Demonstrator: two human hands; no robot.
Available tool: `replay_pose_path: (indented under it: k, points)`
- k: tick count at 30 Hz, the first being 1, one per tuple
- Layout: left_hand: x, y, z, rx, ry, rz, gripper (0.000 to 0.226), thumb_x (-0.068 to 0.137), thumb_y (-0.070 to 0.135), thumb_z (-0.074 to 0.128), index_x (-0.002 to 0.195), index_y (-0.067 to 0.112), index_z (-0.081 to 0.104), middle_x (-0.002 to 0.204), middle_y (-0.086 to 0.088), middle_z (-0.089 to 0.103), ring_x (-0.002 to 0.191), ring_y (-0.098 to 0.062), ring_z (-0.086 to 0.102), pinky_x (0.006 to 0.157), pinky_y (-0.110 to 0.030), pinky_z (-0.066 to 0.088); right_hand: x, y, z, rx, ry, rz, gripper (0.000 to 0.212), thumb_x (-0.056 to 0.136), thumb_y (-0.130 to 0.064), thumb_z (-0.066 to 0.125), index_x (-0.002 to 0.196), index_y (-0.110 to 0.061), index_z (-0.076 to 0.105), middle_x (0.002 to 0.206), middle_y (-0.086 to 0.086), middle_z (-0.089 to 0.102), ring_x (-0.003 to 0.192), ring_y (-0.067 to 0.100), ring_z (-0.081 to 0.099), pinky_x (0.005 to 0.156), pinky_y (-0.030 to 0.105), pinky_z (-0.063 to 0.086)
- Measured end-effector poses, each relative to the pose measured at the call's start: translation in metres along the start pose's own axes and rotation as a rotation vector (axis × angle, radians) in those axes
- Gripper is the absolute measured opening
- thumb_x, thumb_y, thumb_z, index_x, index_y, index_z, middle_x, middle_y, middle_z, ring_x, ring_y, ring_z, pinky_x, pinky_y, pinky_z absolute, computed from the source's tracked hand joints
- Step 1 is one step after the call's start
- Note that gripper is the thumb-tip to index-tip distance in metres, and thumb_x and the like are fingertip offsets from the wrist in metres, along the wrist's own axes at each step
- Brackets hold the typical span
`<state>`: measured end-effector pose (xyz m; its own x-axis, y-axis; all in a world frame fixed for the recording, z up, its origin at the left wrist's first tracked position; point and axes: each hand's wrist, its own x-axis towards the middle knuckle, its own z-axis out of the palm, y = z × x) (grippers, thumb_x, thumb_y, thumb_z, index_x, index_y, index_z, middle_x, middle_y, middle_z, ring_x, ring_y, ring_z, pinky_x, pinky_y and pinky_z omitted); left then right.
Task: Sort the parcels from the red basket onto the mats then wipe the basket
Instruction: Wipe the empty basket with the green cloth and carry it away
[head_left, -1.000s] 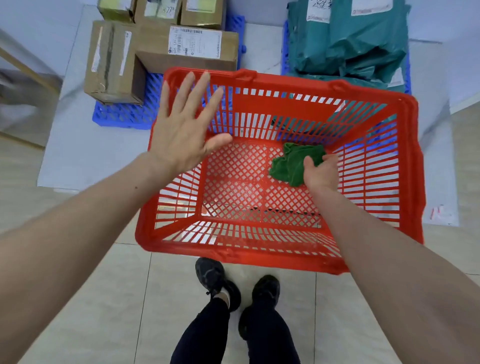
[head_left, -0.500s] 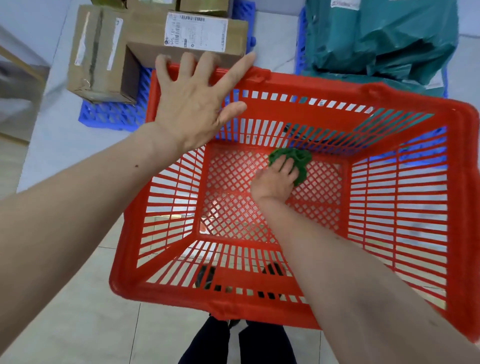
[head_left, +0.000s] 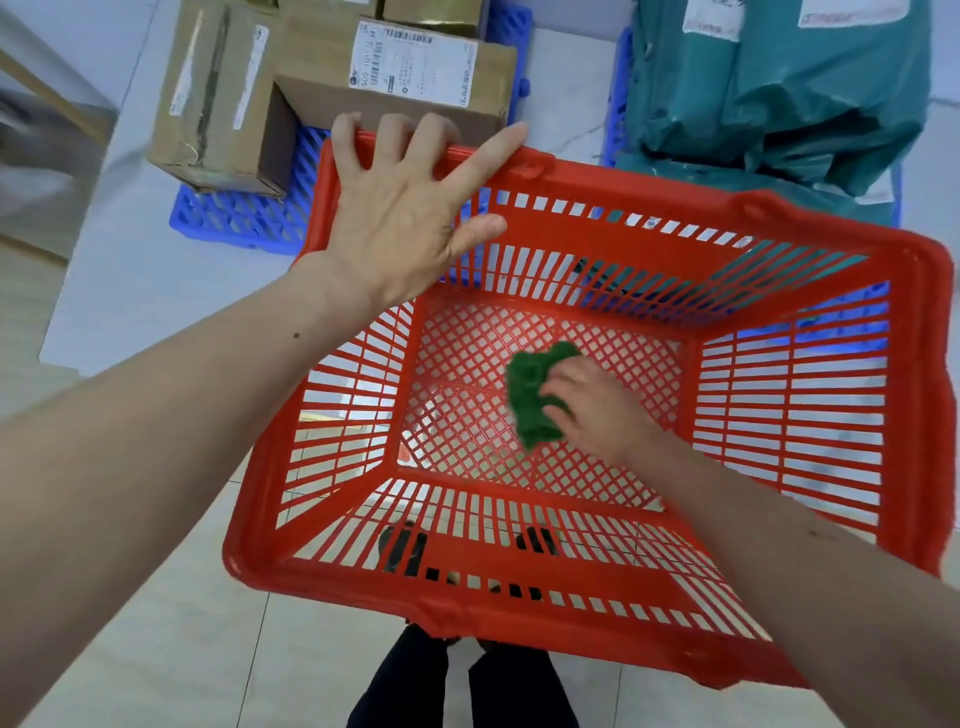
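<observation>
The red basket (head_left: 649, 208) fills the middle of the view and holds no parcels. My left hand (head_left: 405, 218) grips its far left corner, fingers curled over the rim. Inside, my right hand (head_left: 587, 405) presses a crumpled green cloth (head_left: 532, 395) against the mesh floor. Cardboard box parcels (head_left: 363, 78) lie on a blue mat (head_left: 234, 218) at the back left. Teal bag parcels (head_left: 779, 88) are piled on a second blue mat (head_left: 618, 93) at the back right.
The mats lie on a pale grey floor sheet (head_left: 130, 270); beige tiles (head_left: 182, 623) are nearer me. My legs and dark shoes (head_left: 410, 551) stand under the basket's near edge. A wooden furniture leg (head_left: 47, 88) is at the far left.
My left hand came down from hovering and took hold of the basket's far left rim. My right hand slid the green cloth across the basket floor. The basket looms larger and closer.
</observation>
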<state>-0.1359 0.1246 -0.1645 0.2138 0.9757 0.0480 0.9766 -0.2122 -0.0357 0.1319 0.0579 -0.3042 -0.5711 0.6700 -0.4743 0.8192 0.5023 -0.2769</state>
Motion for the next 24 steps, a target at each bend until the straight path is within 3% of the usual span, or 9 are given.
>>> replay_pose_path:
  k: [3,5,8,11,14,16,18,20,24]
  points:
    - [-0.001,0.000,0.001,0.003,0.001,-0.001,0.064,0.095,0.069,0.021,0.153,0.042,0.012,0.130,-0.016,0.045,0.121,-0.040,0.041,0.105,-0.065,0.020,0.000,0.013,-0.001,0.069,0.122,0.341,0.061,0.099,-0.041,0.047,0.150,-0.010,0.034,0.155,0.011,0.031,0.147,0.025,0.024,0.122,0.043,0.021]
    - [-0.001,0.000,0.000,0.011,-0.001,-0.002,0.064,0.095,0.068,0.021,0.153,0.043,0.011,0.131,-0.016,0.044,0.121,-0.040,0.040,0.105,-0.064,0.019,0.015,-0.008,0.000,0.170,0.173,0.365,0.065,0.100,-0.038,0.047,0.153,-0.007,0.026,0.160,0.012,0.024,0.150,0.026,0.017,0.124,0.040,0.011]
    - [0.000,0.001,0.000,0.001,-0.007,-0.009,0.064,0.095,0.068,0.022,0.153,0.043,0.009,0.133,-0.017,0.043,0.123,-0.040,0.040,0.106,-0.064,0.018,0.037,-0.054,0.010,0.188,0.125,0.111,0.060,0.101,-0.031,0.046,0.154,-0.012,0.026,0.162,0.007,0.022,0.151,0.022,0.013,0.124,0.037,0.004]
    - [0.001,0.001,0.002,0.010,-0.001,-0.010,0.065,0.095,0.069,0.021,0.153,0.043,0.008,0.133,-0.017,0.043,0.123,-0.040,0.039,0.106,-0.063,0.018,0.047,-0.083,0.024,0.146,-0.072,-0.225,0.057,0.101,-0.029,0.045,0.154,-0.016,0.028,0.162,0.005,0.024,0.151,0.020,0.015,0.124,0.044,0.012]
    - [0.001,0.000,0.001,0.001,-0.008,-0.006,0.067,0.094,0.072,0.017,0.153,0.043,0.008,0.133,-0.018,0.043,0.124,-0.040,0.039,0.108,-0.064,0.017,0.026,-0.072,0.027,0.010,-0.256,-0.536,0.048,0.101,-0.026,0.045,0.149,-0.017,0.039,0.157,0.004,0.034,0.148,0.018,0.024,0.124,0.044,0.015]
    - [0.000,0.000,0.000,-0.008,-0.002,-0.005,0.066,0.094,0.071,0.017,0.153,0.043,0.008,0.132,-0.018,0.043,0.124,-0.040,0.039,0.108,-0.064,0.016,0.002,-0.046,0.019,-0.099,-0.381,-0.635,0.048,0.102,-0.029,0.045,0.148,-0.019,0.040,0.157,0.002,0.034,0.148,0.017,0.023,0.124,0.041,0.011]
    - [-0.002,0.000,0.000,-0.012,0.000,-0.006,0.067,0.093,0.072,0.015,0.153,0.043,0.008,0.133,-0.018,0.043,0.125,-0.040,0.039,0.109,-0.063,0.015,-0.011,-0.012,0.008,-0.156,-0.354,-0.570,0.048,0.101,-0.036,0.042,0.146,-0.022,0.042,0.153,-0.001,0.041,0.145,0.015,0.029,0.122,0.045,0.022]
    - [-0.003,0.000,-0.001,-0.017,-0.009,-0.006,0.069,0.091,0.074,0.012,0.153,0.042,0.008,0.133,-0.018,0.043,0.125,-0.040,0.038,0.109,-0.063,0.015,-0.015,0.017,-0.004,-0.197,-0.246,-0.383,0.054,0.099,-0.045,0.035,0.148,-0.022,0.039,0.152,-0.001,0.041,0.144,0.016,0.032,0.119,0.045,0.028]
    - [-0.003,0.001,0.000,-0.008,-0.013,-0.010,0.070,0.091,0.075,0.012,0.153,0.043,0.008,0.132,-0.018,0.043,0.125,-0.040,0.039,0.109,-0.063,0.016,0.010,0.004,-0.012,-0.050,-0.155,0.042,0.076,0.098,-0.060,0.017,0.158,-0.017,0.004,0.165,-0.002,-0.001,0.153,0.019,-0.004,0.124,0.048,0.008]
